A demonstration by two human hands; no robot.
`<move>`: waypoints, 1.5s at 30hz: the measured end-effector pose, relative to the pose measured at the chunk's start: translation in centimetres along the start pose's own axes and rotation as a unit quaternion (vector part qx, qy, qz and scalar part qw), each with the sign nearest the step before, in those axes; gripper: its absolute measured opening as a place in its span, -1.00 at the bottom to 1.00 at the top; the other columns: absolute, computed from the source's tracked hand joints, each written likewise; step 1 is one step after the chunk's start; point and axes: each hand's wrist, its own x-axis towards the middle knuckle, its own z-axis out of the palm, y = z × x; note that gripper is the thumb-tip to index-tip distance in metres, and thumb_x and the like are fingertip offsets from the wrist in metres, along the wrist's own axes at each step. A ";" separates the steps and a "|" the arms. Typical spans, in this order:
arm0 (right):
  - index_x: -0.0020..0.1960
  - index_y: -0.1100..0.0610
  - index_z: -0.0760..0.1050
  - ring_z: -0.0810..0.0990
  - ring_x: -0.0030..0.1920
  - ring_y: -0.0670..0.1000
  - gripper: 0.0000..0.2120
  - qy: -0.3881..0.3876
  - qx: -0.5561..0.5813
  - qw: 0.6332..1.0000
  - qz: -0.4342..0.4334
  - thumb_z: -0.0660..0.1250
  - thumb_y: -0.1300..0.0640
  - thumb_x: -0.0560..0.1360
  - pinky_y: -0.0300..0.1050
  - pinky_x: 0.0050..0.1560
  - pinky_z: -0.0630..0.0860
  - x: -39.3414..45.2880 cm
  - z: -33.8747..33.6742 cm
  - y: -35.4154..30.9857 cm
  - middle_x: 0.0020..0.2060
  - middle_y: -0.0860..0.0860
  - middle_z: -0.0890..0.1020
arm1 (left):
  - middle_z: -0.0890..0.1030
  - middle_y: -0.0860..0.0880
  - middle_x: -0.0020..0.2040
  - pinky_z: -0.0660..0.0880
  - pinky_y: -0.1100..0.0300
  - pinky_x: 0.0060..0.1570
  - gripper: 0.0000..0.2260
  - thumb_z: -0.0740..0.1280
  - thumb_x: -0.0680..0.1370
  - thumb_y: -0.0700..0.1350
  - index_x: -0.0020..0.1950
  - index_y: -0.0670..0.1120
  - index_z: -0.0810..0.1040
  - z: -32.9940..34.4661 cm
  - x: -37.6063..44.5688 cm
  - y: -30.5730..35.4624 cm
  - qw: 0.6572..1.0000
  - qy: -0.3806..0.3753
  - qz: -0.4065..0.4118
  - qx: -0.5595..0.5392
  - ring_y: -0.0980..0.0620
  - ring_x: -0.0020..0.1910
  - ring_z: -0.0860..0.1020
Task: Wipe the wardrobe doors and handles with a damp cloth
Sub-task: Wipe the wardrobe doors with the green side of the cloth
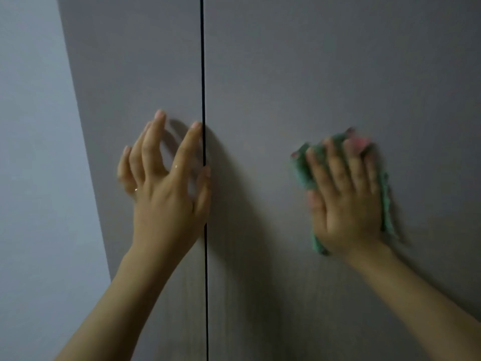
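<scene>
We're mid-wipe on the right door [338, 74], using the black door gap [203, 74] as datum. Right hand [346, 199] is well right of the gap, fingers straight and spread, palm pressing the green cloth [302, 168] flat on the panel; nothing curled round it. Left hand [161, 183] sits on the left door [135, 61] just left of the gap, fingers splayed, tips touching, thumb at the gap edge, holding nothing. We'd judge it's bracing the doors. Keep palm pressure even, overlap strokes, work towards the gap, then down. No handles in view. Right hand is blurred, so cloth edges are unclear.
</scene>
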 end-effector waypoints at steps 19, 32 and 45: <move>0.50 0.05 0.19 0.13 0.48 0.17 -0.53 0.009 0.068 0.997 0.030 0.06 -0.03 0.62 0.13 0.50 -0.06 -2.4 1.4 -6.9 0.47 0.00 0.20 | 0.12 -0.26 0.52 0.07 -0.21 0.44 -0.50 0.13 0.59 0.08 0.52 -0.01 0.25 0.3 -4.4 -0.5 0.997 -0.033 -0.067 0.030 -0.24 0.49 0.05; 0.53 0.02 0.08 0.06 0.52 0.13 -0.51 -0.010 0.089 0.994 0.059 0.03 -0.03 0.63 0.12 0.50 -0.10 -1.5 2.7 -16.3 0.52 0.01 0.15 | 0.16 -0.26 0.50 -0.03 0.05 0.42 -0.54 0.21 0.57 -0.02 0.48 -0.01 0.34 -1.3 -6.4 -6.3 0.999 -0.032 -0.044 0.005 -0.20 0.47 0.10; 0.50 0.13 0.20 0.10 0.50 0.16 -0.53 0.014 0.046 0.989 0.140 -0.01 0.01 0.63 0.16 0.49 -0.03 4.8 2.9 -21.0 0.48 0.12 0.27 | 0.11 -0.20 0.51 0.25 0.20 0.42 -0.56 0.12 0.58 -0.09 0.48 0.01 0.28 -2.2 -6.9 -11.0 0.968 -0.075 -0.053 -0.232 -0.04 0.47 0.22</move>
